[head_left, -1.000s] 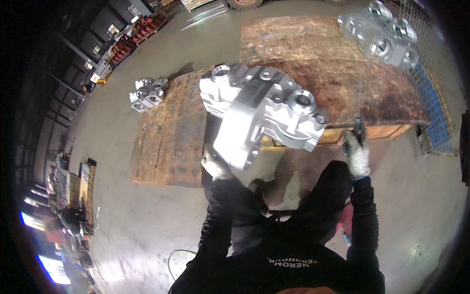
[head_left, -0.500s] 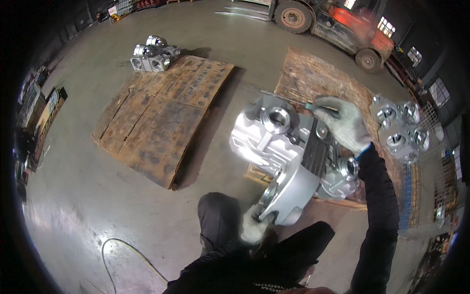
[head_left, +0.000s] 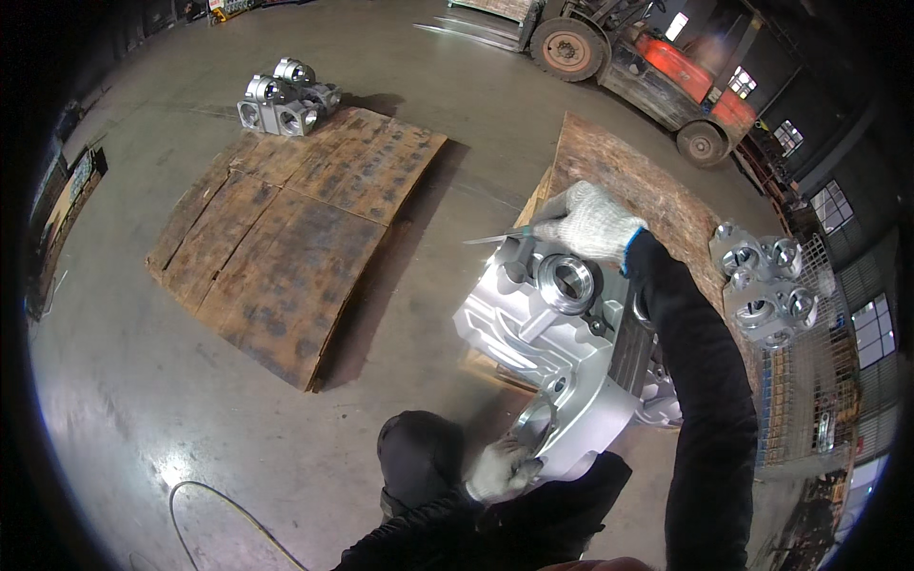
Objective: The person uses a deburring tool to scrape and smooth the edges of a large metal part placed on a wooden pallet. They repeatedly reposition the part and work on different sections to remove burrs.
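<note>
Silvery machined metal makes up the large housing casting (head_left: 533,328), which sits at the near end of the right-hand wooden platform (head_left: 609,157), its rounded lower end reaching toward the person's knees. Gloved in pale knit with a blue cuff, the right hand (head_left: 588,221) is closed around a thin tool (head_left: 497,237), whose narrow metal blade points left just beyond the casting's upper edge; whether the blade touches the metal I cannot tell. Also gloved, the left hand (head_left: 503,471) has its fingers bent against the rim of the casting's lower round opening; whether it pinches that rim is unclear. Smaller castings stand at the far end of the left-hand wooden board (head_left: 286,238), and another cluster of castings (head_left: 766,290) sits at the right. Farther off stands an orange forklift (head_left: 657,81), and a thin hose (head_left: 228,514) curves across the floor at lower left.
</note>
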Available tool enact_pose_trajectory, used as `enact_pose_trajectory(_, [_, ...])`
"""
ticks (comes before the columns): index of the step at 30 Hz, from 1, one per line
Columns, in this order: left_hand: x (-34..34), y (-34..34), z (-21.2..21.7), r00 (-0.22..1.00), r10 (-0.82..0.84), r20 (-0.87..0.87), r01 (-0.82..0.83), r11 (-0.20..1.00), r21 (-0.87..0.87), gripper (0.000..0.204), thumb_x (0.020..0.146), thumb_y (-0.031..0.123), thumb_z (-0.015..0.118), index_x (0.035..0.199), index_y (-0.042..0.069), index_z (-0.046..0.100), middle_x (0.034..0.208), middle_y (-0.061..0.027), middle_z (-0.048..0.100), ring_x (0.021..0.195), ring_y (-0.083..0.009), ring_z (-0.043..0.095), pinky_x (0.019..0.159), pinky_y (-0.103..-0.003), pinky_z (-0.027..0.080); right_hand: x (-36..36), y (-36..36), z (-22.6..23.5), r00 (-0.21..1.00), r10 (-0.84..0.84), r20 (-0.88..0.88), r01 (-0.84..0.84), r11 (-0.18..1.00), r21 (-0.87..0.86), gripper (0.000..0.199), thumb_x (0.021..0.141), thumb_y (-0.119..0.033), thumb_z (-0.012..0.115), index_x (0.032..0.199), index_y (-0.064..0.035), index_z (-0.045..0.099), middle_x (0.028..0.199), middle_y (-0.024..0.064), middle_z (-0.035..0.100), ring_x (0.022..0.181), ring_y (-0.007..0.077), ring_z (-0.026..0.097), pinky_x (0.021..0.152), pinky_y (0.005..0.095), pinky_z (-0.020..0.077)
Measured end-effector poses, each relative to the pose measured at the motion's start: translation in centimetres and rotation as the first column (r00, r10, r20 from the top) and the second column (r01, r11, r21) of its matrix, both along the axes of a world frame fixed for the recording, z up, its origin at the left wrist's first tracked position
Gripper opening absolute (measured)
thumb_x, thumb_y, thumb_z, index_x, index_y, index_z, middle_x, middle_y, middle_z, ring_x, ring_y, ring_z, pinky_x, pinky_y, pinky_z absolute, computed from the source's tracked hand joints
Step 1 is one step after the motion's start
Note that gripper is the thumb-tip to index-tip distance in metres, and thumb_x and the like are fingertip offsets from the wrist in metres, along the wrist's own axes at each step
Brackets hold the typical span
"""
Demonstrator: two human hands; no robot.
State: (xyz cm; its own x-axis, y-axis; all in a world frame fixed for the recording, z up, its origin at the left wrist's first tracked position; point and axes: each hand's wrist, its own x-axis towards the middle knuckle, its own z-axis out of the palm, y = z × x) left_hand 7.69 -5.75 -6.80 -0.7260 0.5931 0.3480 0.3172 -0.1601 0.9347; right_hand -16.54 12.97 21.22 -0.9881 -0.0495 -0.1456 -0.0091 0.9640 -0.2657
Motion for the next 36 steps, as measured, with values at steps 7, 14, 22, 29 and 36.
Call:
enact_pose_trajectory(7, [0.0, 0.1, 1.0, 0.995, 0.009, 0.1, -0.01, 1.0, 0.004, 0.019, 0.086, 0.021, 0.074, 0.082, 0.004, 0.067, 0.081, -0.0191, 0.067, 0.079, -0.0414, 0.066, 0.075, -0.049, 0.053, 2.4, -1.7, 5.4, 0.995, 0.001, 0.1, 0.0, 1.0, -0.019, 0.031, 0.089, -0.025, 0.075, 0.111, -0.0032, 0.079, 0.098, 0.0131, 0.079, 0.091, 0.0213, 0.074, 0.085, 0.0366, 0.0565])
enact_pose_trajectory(14, [-0.2, 0.0, 1.6, 0.993, 0.027, 0.113, -0.035, 0.997, 0.071, 0.017, 0.087, 0.02, 0.071, 0.083, 0.003, 0.067, 0.082, -0.0203, 0.067, 0.078, -0.0433, 0.064, 0.07, -0.048, 0.052, 3.2, -4.8, 4.7, 0.952, 0.304, 0.043, -0.305, 0.925, 0.224, 0.032, 0.086, -0.025, 0.071, 0.114, -0.0103, 0.079, 0.101, 0.0135, 0.078, 0.094, 0.0304, 0.075, 0.089, 0.0391, 0.0581])
enact_pose_trajectory(22, [0.5, -0.1, 1.1, 0.995, 0.056, 0.076, -0.062, 0.996, 0.067, 0.032, 0.099, 0.03, 0.062, 0.079, 0.005, 0.068, 0.075, -0.0192, 0.064, 0.067, -0.037, 0.064, 0.063, -0.044, 0.05, 6.1, -6.7, 3.7, 0.969, 0.247, -0.003, -0.229, 0.902, 0.365, 0.023, 0.091, -0.019, 0.069, 0.111, -0.0168, 0.08, 0.095, 0.0109, 0.077, 0.088, 0.0274, 0.073, 0.08, 0.0404, 0.0568])
enact_pose_trajectory(29, [1.1, 0.7, -0.4, 0.976, 0.102, 0.191, -0.117, 0.991, 0.07, 0.032, 0.101, 0.03, 0.063, 0.084, 0.003, 0.071, 0.077, -0.016, 0.069, 0.069, -0.0279, 0.068, 0.061, -0.038, 0.051, 1.4, -0.7, -1.3, 0.985, 0.131, -0.115, -0.109, 0.977, 0.183, 0.031, 0.087, -0.035, 0.069, 0.103, -0.011, 0.081, 0.095, 0.0158, 0.077, 0.089, 0.0327, 0.074, 0.082, 0.0443, 0.0574])
enact_pose_trajectory(36, [1.8, 2.1, -6.7, 0.857, 0.39, 0.336, -0.4, 0.916, -0.044, 0.023, 0.1, 0.028, 0.065, 0.107, 0.006, 0.068, 0.089, -0.0114, 0.072, 0.065, -0.0174, 0.067, 0.056, -0.031, 0.054, 0.8, -3.8, 1.9, 0.864, 0.47, 0.181, -0.452, 0.564, 0.692, 0.041, 0.082, -0.044, 0.071, 0.084, -0.0044, 0.079, 0.078, 0.0193, 0.073, 0.07, 0.0305, 0.071, 0.063, 0.0447, 0.0564])
